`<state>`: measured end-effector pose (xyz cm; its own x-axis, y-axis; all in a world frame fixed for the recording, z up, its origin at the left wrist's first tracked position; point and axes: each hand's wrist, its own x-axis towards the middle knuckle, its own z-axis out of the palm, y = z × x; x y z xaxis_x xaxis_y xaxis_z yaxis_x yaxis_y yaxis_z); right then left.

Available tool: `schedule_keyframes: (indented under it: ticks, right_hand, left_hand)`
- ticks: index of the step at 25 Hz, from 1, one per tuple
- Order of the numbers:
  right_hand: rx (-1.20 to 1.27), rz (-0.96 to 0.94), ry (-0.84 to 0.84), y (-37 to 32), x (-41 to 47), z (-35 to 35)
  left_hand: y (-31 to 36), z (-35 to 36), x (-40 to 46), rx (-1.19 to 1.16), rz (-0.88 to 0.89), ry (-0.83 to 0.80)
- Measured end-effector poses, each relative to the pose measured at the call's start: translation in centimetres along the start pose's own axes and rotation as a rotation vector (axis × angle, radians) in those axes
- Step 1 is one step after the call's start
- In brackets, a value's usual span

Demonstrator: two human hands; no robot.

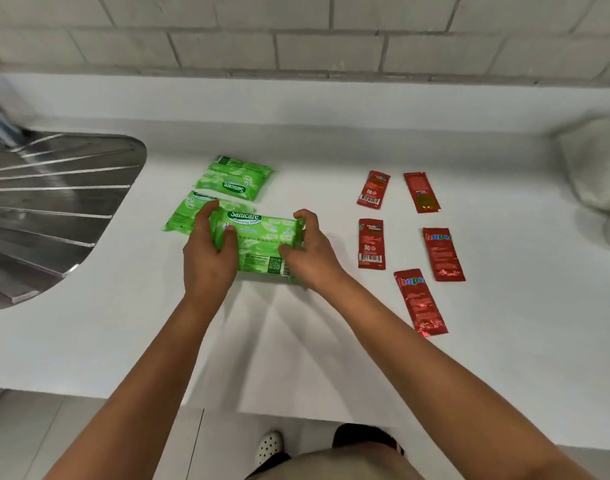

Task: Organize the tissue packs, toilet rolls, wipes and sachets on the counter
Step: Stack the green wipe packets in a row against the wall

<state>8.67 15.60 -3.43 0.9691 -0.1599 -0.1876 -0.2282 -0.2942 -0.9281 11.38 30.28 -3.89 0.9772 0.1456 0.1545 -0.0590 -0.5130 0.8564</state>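
Note:
Both hands hold one green wipes pack [262, 242] just above the white counter [331, 358]. My left hand [211, 251] grips its left end and my right hand [308, 252] grips its right end. A second green wipes pack [184, 216] lies partly under the held one, to its left. A third green wipes pack [234, 178] lies further back. Several red sachets lie flat to the right: one [373, 189], another [422, 192], a third [371, 244], and more nearer the front [420, 302].
A steel sink drainboard [47, 209] fills the left side. White plastic-wrapped bundles [594, 168] sit at the far right against the back. A tiled wall [296, 36] runs behind the counter. The counter's front edge [296, 415] is near my feet.

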Motion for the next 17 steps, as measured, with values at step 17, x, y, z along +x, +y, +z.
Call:
schedule_keyframes:
  ticks: [17]
  right_hand:
    - [-0.382, 0.053, -0.089, -1.1, -1.6, 12.7]
  left_hand:
    - [-8.6, -8.2, 5.0, 0.578, -0.100, -0.198]
